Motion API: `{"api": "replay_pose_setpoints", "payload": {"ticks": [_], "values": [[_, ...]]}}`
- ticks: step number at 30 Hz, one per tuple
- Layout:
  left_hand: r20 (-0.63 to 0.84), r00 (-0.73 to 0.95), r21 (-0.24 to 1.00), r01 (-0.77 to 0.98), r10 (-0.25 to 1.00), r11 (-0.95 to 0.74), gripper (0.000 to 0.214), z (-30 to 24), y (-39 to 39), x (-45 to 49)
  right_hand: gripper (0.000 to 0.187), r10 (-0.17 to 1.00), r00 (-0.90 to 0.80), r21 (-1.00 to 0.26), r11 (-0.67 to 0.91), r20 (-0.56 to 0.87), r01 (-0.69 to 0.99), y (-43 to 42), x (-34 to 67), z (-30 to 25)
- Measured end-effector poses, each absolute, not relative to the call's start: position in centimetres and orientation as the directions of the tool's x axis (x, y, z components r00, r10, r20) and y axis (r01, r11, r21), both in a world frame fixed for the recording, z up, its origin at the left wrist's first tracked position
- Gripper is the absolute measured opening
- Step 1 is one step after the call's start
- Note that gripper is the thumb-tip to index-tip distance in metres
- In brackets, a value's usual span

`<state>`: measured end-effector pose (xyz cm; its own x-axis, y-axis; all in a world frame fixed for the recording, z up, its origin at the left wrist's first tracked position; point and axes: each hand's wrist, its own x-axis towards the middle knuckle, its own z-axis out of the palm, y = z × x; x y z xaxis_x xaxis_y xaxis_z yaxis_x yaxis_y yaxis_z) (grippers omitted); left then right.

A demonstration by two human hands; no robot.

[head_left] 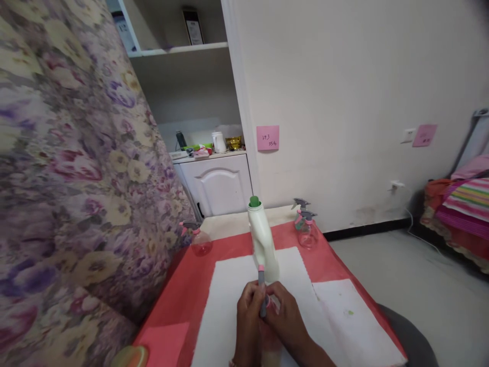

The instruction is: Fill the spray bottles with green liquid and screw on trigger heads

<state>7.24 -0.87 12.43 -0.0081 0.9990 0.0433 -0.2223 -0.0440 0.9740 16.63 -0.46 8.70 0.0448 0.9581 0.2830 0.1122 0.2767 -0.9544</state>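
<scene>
Both my hands are closed around a small clear pink spray bottle with a grey trigger head [262,290] at the near edge of a red table [191,285]. My left hand [246,318] grips the bottle's left side. My right hand [286,321] wraps the neck and head from the right. Just behind my hands stands a tall white bottle with a green cap [262,239] on a white sheet [225,306]. The body of the held bottle is mostly hidden by my fingers.
Two more clear pink spray bottles stand on the table, one at the left [198,239], one at the right [305,227]. A flowered curtain [69,178] fills the left. Behind are a white cabinet [217,183], a wall with pink notes [267,137] and striped bedding [466,199].
</scene>
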Motion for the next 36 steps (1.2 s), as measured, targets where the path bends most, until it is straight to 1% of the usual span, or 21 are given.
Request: {"api": "replay_pose_setpoints", "payload": {"ticks": [3,5,7,9,10,11,15,17,19,22,23,26,28,30,33,34,36], "values": [[0.046,-0.005,0.973,-0.224,0.999,-0.046,0.032,12.4,-1.0,7.2,0.019,0.963,0.120,-0.963,0.224,0.243,0.152,-0.6,16.1,8.5],[0.045,-0.007,0.975,-0.215,0.999,-0.046,0.032,12.4,-1.0,7.1,0.020,0.963,0.121,-0.962,0.221,0.241,0.160,-0.7,16.1,8.6],[0.048,-0.019,0.977,-0.208,0.999,-0.051,0.032,12.3,-0.9,7.0,0.020,0.959,0.040,-0.954,0.274,0.280,0.124,-0.8,16.5,8.9],[0.045,-0.027,0.977,-0.209,0.999,-0.050,0.034,12.2,-0.8,7.0,0.021,0.940,-0.058,-0.940,0.338,0.335,0.054,-0.9,16.9,9.0],[0.040,-0.024,0.976,-0.212,0.999,-0.044,0.034,12.2,-0.7,7.0,0.021,0.935,-0.076,-0.937,0.350,0.347,0.022,-1.0,17.0,9.0],[0.032,-0.019,0.976,-0.214,0.999,-0.035,0.035,12.2,-0.7,7.0,0.021,0.936,-0.066,-0.938,0.346,0.345,0.004,-0.9,17.0,8.9],[0.010,-0.016,0.976,-0.217,1.000,-0.013,0.034,12.4,-0.8,7.1,0.021,0.958,0.084,-0.961,0.276,0.276,0.010,-0.7,16.2,8.4],[0.013,-0.022,0.977,-0.211,1.000,-0.017,0.033,12.5,-0.9,7.1,0.022,0.957,0.113,-0.964,0.265,0.266,0.018,-0.7,16.0,8.4],[0.021,-0.032,0.979,-0.202,0.999,-0.027,0.032,12.6,-1.0,7.0,0.024,0.953,0.067,-0.956,0.294,0.294,0.009,-0.8,16.2,8.6],[0.031,-0.035,0.981,-0.191,0.999,-0.037,0.034,12.4,-1.0,7.0,0.022,0.932,-0.068,-0.934,0.354,0.357,-0.045,-0.9,16.7,9.0],[0.033,-0.023,0.982,-0.184,0.999,-0.037,0.035,12.4,-0.9,6.9,0.020,0.933,-0.072,-0.936,0.349,0.352,-0.055,-0.8,16.8,9.0],[0.024,0.013,0.987,-0.161,1.000,-0.021,0.036,12.1,-0.7,6.8,0.013,0.960,0.063,-0.961,0.274,0.272,-0.025,-0.6,16.4,8.8],[0.023,0.013,0.988,-0.155,1.000,-0.020,0.036,12.2,-0.7,6.7,0.011,0.961,0.134,-0.969,0.246,0.243,-0.002,-0.4,16.1,8.8],[0.026,-0.002,0.987,-0.158,1.000,-0.026,0.035,12.4,-0.8,6.8,0.012,0.960,0.088,-0.964,0.266,0.264,-0.013,-0.5,16.1,9.0],[0.026,-0.007,0.986,-0.165,1.000,-0.027,0.034,12.8,-0.9,7.0,0.013,0.934,-0.070,-0.936,0.346,0.350,-0.068,-0.5,16.8,9.4],[0.024,-0.002,0.986,-0.165,1.000,-0.024,0.034,12.9,-0.9,7.0,0.012,0.929,-0.086,-0.932,0.353,0.360,-0.078,-0.5,17.0,9.4],[0.024,0.005,0.987,-0.160,1.000,-0.023,0.035,12.8,-0.8,7.0,0.008,0.943,-0.043,-0.942,0.328,0.331,-0.069,-0.4,17.1,9.4]]}}
